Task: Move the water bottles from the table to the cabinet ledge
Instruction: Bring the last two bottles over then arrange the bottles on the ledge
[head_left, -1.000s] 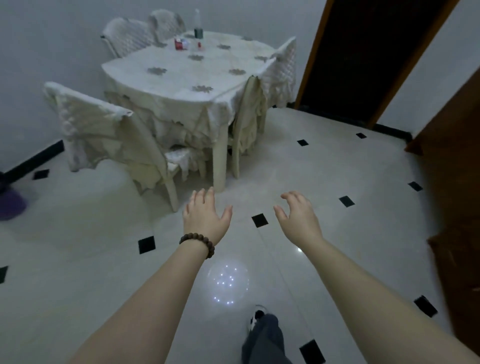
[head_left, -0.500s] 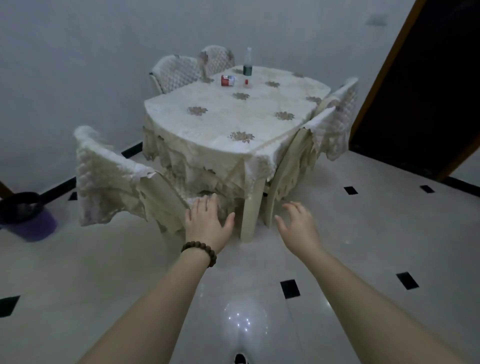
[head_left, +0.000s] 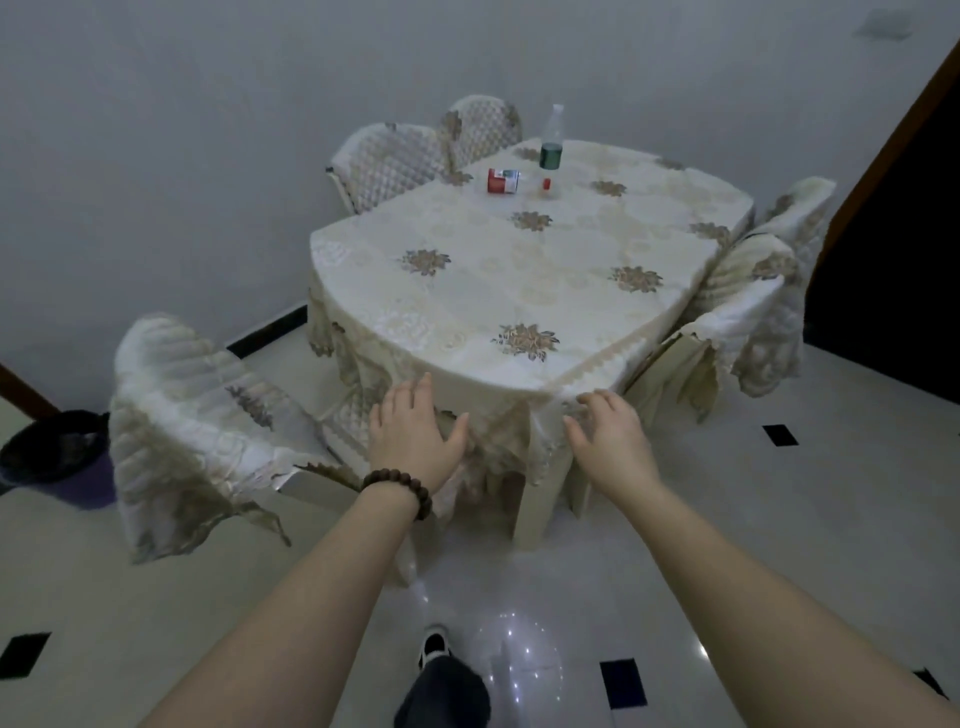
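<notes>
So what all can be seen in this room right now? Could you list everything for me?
water bottle: one upright, clear with a green label, far side of the table; a second clear one with a red cap seems to lie beside it, hard to tell
small pack: one, red and white, left of the bottle
table: one, cream cloth with brown flowers, middle of the view
chairs: four, cream quilted covers, round the table
bin: one, dark, on the floor at far left
floor: white tiles with small black squares
doorway: dark, brown frame, at right
bead bracelet: one, brown, left wrist
left hand: open, empty, before the table edge
right hand: open, empty
</notes>
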